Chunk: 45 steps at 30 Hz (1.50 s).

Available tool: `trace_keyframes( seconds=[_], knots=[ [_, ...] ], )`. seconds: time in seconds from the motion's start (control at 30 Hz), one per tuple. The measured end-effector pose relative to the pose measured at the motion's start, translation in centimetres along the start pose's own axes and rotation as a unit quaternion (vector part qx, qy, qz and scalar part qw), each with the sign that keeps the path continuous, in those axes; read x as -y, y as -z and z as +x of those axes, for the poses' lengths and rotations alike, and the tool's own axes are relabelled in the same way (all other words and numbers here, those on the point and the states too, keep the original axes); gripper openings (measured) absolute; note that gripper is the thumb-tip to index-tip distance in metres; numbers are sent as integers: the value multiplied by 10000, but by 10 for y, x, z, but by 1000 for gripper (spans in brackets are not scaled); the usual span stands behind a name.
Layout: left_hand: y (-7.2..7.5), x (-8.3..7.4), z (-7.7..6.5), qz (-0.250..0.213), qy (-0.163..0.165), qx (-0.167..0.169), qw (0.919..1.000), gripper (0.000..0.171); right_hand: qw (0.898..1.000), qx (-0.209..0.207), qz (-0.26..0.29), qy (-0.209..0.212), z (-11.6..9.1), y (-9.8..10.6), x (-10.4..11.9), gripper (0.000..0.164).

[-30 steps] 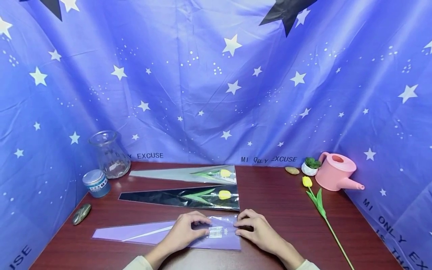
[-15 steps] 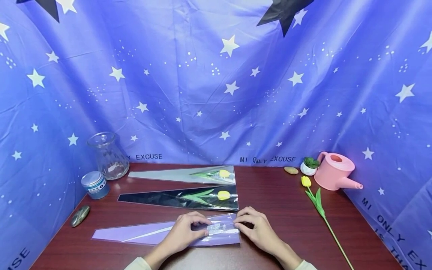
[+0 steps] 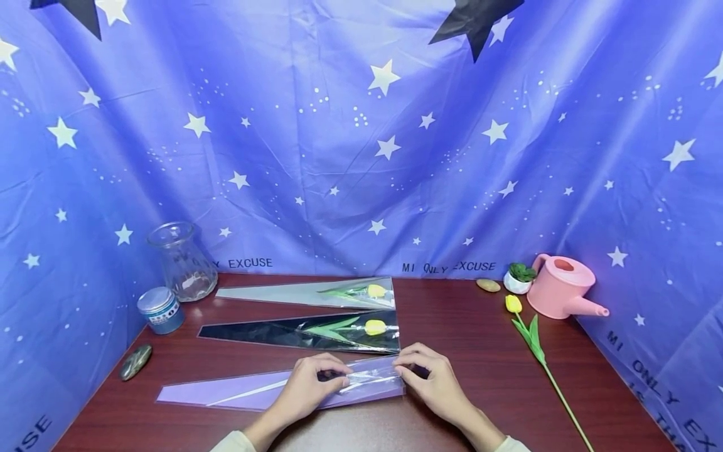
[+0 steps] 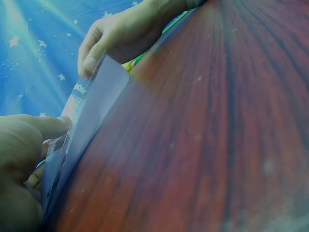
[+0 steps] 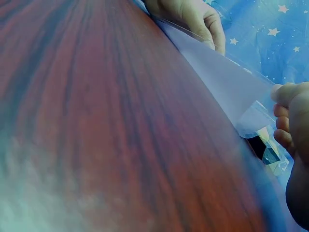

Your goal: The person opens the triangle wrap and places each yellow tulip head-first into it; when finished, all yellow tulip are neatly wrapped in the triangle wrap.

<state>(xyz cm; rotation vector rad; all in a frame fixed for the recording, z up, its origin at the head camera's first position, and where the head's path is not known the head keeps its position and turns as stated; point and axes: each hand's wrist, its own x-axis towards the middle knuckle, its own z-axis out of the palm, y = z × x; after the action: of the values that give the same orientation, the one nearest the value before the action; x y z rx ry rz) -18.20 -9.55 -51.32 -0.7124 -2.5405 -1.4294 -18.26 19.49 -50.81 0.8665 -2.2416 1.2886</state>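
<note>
A long tapered purple flower wrapping sleeve (image 3: 243, 390) with a clear front lies on the table, wide end to the right. My left hand (image 3: 312, 384) pinches it near its wide part, thumb and fingers close together. At the wide end's edge my right hand (image 3: 435, 380) pinches the film between thumb and fingers. Between the hands the film is raised and creased; in the left wrist view the sleeve (image 4: 99, 96) tilts up off the wood. Beyond it lie a black sleeve (image 3: 248, 331) and a grey sleeve (image 3: 271, 293), each holding a yellow tulip.
A loose yellow tulip (image 3: 533, 339) lies on the right. Behind it stand a pink watering can (image 3: 556, 292), a small potted plant (image 3: 518, 279) and a tan stone (image 3: 488, 285). On the left are a glass vase (image 3: 189, 270), a blue jar (image 3: 162, 311) and a dark stone (image 3: 136, 363).
The film between the hands has gone from nearly flat to raised and folded, its near edge drawn up. The white label has been lost in the creases. Both hands have stayed nearly in place.
</note>
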Motion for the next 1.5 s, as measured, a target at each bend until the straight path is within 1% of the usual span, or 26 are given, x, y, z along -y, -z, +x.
trace_keyframes(
  seconds=[0.1,0.17,0.23,0.33,0.4,0.47,0.57,0.67,0.77,0.8,0.9,0.97,1.03,1.17,1.23,1.33,1.43,1.5],
  knots=[
    [-1,1,1,-130,53,12,9999,14,9997,-21,45,-221,1,9,1,15],
    [-1,2,1,-256,89,30,9996,14,9993,-85,33,-372,1,22,0,17],
    [-1,3,1,-354,110,23,9993,13,9984,-181,-11,-532,-1,40,-2,19],
    [0,5,2,-439,156,1,9989,13,9955,-370,-184,-858,-9,77,-7,24],
    [1,6,3,-455,188,-2,9988,13,9918,-475,-294,-1151,-19,105,-12,26],
    [2,6,4,-483,224,26,9986,13,9859,-599,-397,-1508,-32,132,-18,29],
    [3,5,5,-518,232,63,9984,13,9759,-802,-351,-1998,-54,168,-27,32],
    [4,5,6,-529,216,82,9983,13,9673,-953,-280,-2336,-74,196,-35,35],
    [4,5,6,-531,189,104,9984,13,9600,-956,-492,-2587,-92,214,-42,34],
    [4,5,6,-531,172,112,9984,13,9578,-942,-649,-2638,-97,218,-44,34],
    [3,6,7,-562,135,135,9982,13,9558,-850,-1056,-2608,-110,224,-50,34],
    [3,6,7,-567,132,146,9982,13,9558,-799,-1188,-2569,-116,224,-53,35],
    [3,6,8,-573,156,150,9981,12,9565,-757,-1270,-2516,-120,224,-56,36],
    [3,5,9,-520,175,157,9984,12,9505,-724,-1481,-2636,-122,223,-59,40],
    [3,5,9,-510,190,181,9984,12,9454,-685,-1731,-2673,-121,223,-59,42],
    [3,5,8,-501,183,192,9984,13,9377,-574,-2239,-2592,-119,222,-57,42],
    [4,4,7,-502,178,173,9984,13,9291,-482,-2760,-2415,-115,221,-54,37],
    [4,3,7,-498,174,159,9985,14,9224,-456,-2971,-2425,-113,221,-53,31]
  ],
)
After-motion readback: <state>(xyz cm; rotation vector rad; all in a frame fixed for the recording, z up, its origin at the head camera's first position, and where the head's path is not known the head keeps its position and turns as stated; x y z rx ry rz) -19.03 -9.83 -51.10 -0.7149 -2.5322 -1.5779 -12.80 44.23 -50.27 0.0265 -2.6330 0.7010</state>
